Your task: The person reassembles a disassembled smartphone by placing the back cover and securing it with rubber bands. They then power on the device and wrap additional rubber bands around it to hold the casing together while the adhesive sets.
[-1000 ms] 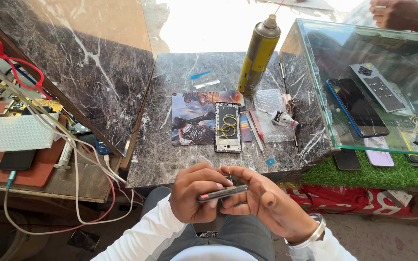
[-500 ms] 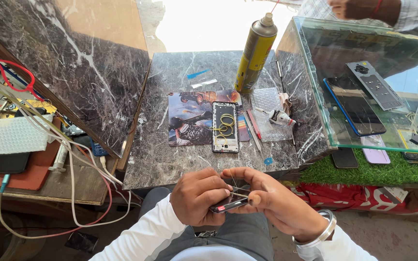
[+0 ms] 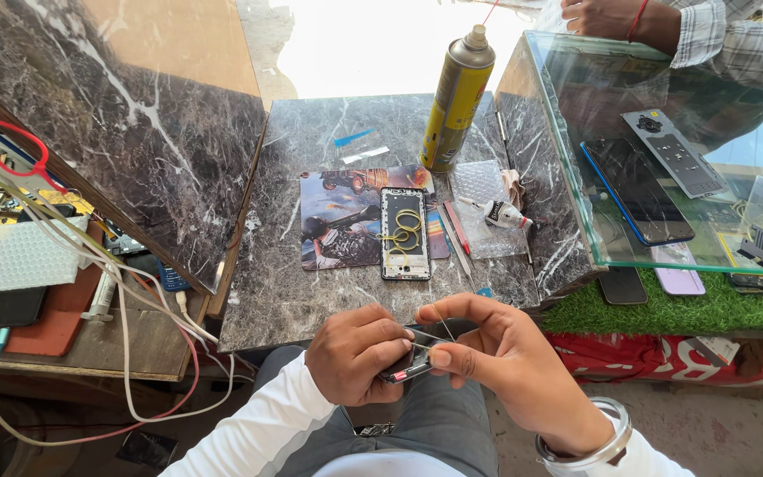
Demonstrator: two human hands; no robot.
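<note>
i'm watching both hands meeting at the lower centre of the frame, over my lap. my left hand (image 3: 355, 353) is curling closed around a small dark phone part (image 3: 406, 367), and my right hand (image 3: 496, 353) is pinching its right end, fingers bent tight. above them, on the marble table (image 3: 311, 291), an opened phone frame (image 3: 404, 234) is lying on a picture mat (image 3: 337, 221), with a yellow spray can (image 3: 458, 102) standing just beyond.

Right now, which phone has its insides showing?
The phone lying on the picture mat, opened, with yellow wire loops inside. The dark phones in the glass case are closed.
</note>
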